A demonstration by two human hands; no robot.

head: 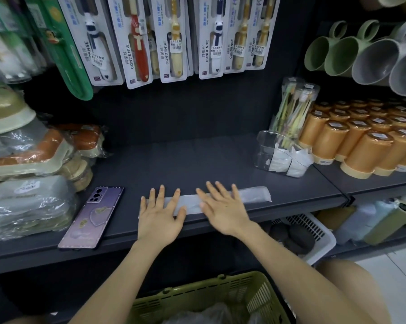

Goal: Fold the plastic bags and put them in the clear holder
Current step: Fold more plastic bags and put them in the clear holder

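Dark shelf (174, 164), shop fixture. One plastic bag (253, 195) lay near the front edge, folded into a long narrow strip running left to right.

Left hand (161, 215): fingers straight and spread, palm down, pressed flat on the strip's left end. Nothing was pinched.

Right hand (223, 208): also flat, fingers fanned, resting across the strip's middle, just beside the left hand. No curl of the fingers round the bag.

The strip's right end stuck out past the right hand, uncovered, flat on the shelf.

Clear holder (267, 148) stood farther back and to the right, well apart from both hands. Folded white bags (288, 162) sat in its right side.

Purple phone (92, 217) lay face down left of the left hand. Orange cups (361, 141) were packed right of the holder. Green basket (197, 298) sat below the shelf, between the forearms.
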